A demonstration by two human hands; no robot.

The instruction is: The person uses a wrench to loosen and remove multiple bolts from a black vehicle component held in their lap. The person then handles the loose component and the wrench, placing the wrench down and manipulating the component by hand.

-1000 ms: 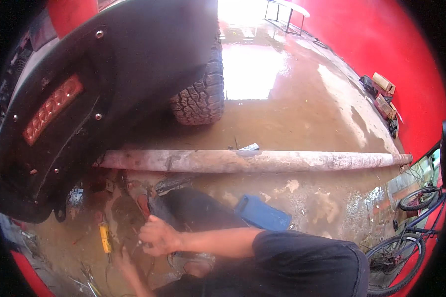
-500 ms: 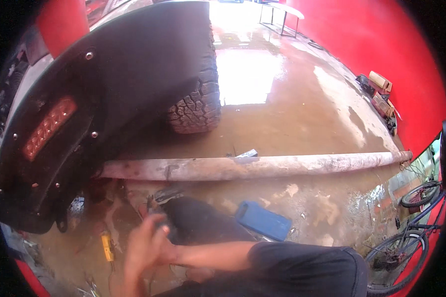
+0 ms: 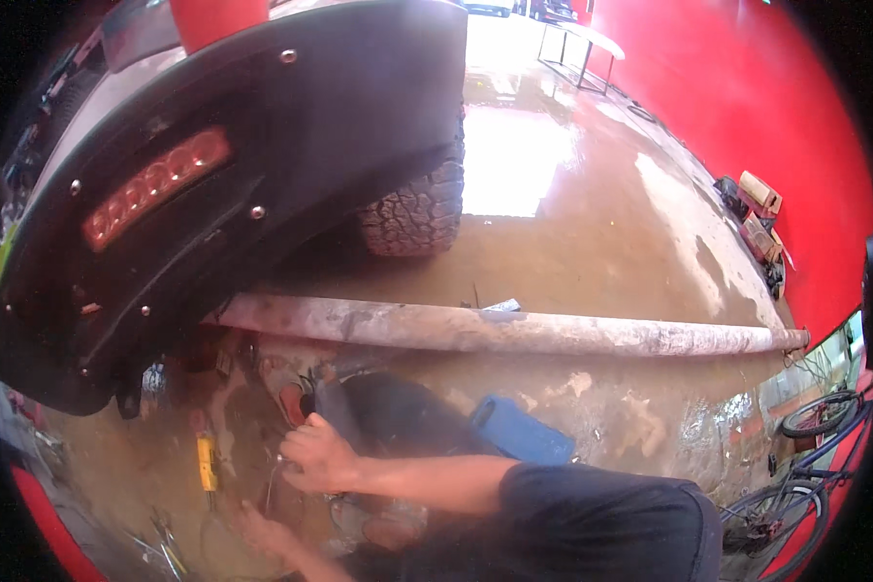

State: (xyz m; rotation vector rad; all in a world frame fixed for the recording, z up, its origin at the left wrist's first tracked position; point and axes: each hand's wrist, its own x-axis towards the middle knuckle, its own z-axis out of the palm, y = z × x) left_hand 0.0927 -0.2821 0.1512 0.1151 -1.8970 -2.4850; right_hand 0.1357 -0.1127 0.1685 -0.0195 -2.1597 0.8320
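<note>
My right hand [image 3: 322,458] is closed in front of my dark-clothed leg, with its forearm coming in from the right. A small shiny end shows at its fingers, and a thin dark strip [image 3: 273,490] runs down from it toward my left hand [image 3: 267,533]. What the right hand grips is mostly hidden. My left hand is lower and blurred, so its hold on the strip cannot be made out. Just beyond the right hand sits a red and dark object [image 3: 293,400] of unclear kind. A yellow tool with a thin tip [image 3: 207,464] lies on the floor to the left.
A vehicle's black fender [image 3: 204,194] with a red lamp and a treaded tyre [image 3: 414,213] stand ahead. A long whitish pipe [image 3: 514,330] crosses the wet floor. Nearby lies a blue plastic case [image 3: 522,430]. Bicycles [image 3: 776,524] lean at the right by the red wall [image 3: 747,126].
My hands, close together before, are now apart: the left has dropped lower, the right shows as a closed fist. The view has shifted, so the fender appears farther right.
</note>
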